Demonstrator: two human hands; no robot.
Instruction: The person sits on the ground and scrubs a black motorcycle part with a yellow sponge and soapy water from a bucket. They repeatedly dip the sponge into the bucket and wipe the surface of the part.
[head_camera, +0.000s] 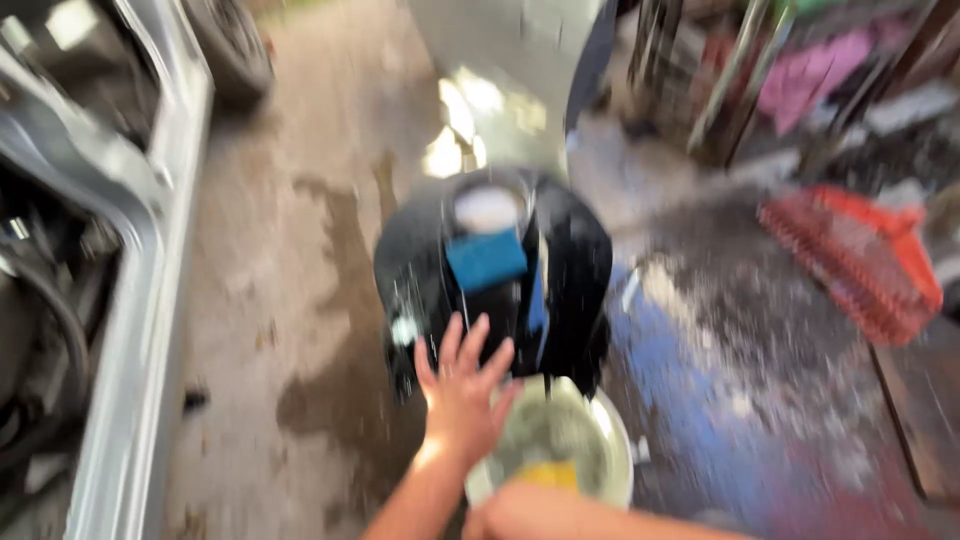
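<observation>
Your left hand (462, 385) hovers, fingers spread, over the black part (493, 280) at frame centre — mid-wash; right hand (520, 512), fingers unclear, sits at the bowl (612, 440) — next, a steady wipe

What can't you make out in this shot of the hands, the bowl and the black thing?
- Right hand: head view, cut off by the bottom edge.
- Yellow thing in the bowl: too blurred to name.
- Black object: motion blur hides what it is.
- Left hand: spread open, contact unclear.
</observation>
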